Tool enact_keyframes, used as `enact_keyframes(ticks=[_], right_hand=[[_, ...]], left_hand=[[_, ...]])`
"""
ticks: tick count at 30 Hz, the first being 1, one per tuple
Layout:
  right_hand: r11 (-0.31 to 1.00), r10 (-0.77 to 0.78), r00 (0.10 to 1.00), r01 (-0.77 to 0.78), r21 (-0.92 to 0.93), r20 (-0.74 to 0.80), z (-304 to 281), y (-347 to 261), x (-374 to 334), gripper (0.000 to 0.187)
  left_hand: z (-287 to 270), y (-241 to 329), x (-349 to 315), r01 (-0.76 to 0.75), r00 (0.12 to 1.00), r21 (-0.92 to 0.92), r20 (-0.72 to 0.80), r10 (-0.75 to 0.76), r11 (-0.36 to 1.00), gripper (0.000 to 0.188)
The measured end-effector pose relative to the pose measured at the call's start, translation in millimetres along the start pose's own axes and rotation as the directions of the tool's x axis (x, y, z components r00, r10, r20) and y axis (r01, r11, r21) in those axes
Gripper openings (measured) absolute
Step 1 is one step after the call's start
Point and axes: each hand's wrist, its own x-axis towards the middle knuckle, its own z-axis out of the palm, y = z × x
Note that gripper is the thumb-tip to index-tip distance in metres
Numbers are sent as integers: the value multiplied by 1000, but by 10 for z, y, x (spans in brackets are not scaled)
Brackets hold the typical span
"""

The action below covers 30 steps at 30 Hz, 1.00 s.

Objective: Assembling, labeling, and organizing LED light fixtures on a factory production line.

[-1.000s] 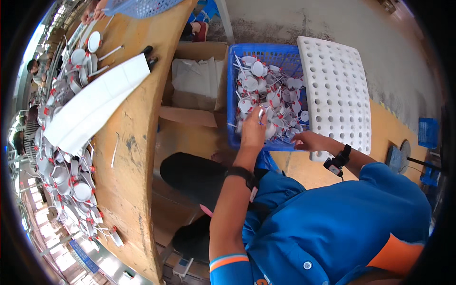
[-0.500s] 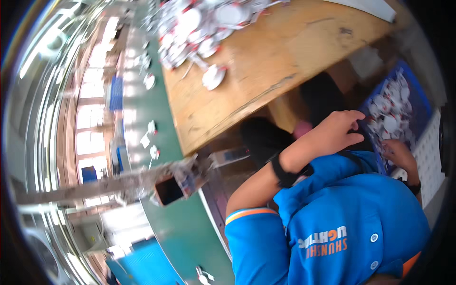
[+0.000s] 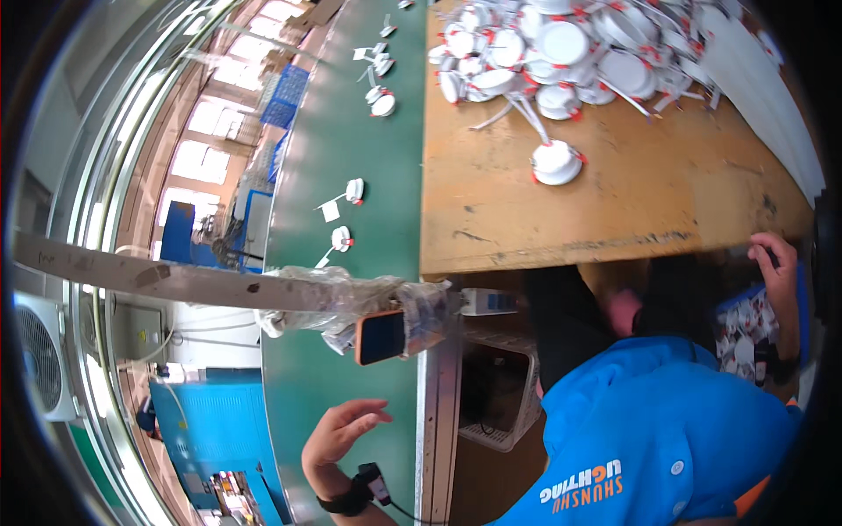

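Note:
My left hand [image 3: 344, 430] hovers over the green conveyor belt [image 3: 351, 377], fingers stretched out with a gap to the thumb and nothing in them. A black band with a small box is on that wrist. My right hand [image 3: 775, 267] is raised at the right end of the table's front edge, above the blue crate. Its fingers are loosely curved, apart from the thumb, and I see nothing held. Nearest on the wooden table [image 3: 614, 202] lies a single round white downlight [image 3: 557, 163] with red clips and a white lead.
A heap of similar downlights [image 3: 561, 53] covers the table's far part. More lie inside the blue crate [image 3: 802, 307] at right. Several downlights [image 3: 354, 190] sit on the belt. A bar with a plastic-wrapped phone [image 3: 380, 337] crosses it. Below stands a white basket [image 3: 491, 436].
My left hand has swung from beside the crate out over the belt at left. My right hand has come up out of the crate. The view has turned and shifted left.

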Motion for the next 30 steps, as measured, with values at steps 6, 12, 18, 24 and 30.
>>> enact_keyframes(ticks=[6,12,18,24,30], right_hand=[[973,102,994,-94,210,-30,258,449,82,13],[981,-139,919,78,177,368,1109,-872,270,7],[970,-236,827,175,166,510,2005,-1529,411,6],[938,-290,836,344,-35,465,2323,-1463,473,5],[879,-358,853,445,-172,379,2401,-1410,446,2]], left_hand=[[-1294,-821,-14,465,736,-110,-504,-453,878,32],[-1819,-1972,907,466,657,-218,-564,-501,857,27],[-1818,-1987,1886,397,835,-29,-403,-374,917,30],[-1735,-1981,2364,107,901,-268,-381,-207,957,39],[-1589,-1852,2779,-19,939,-369,-326,-110,929,47]])
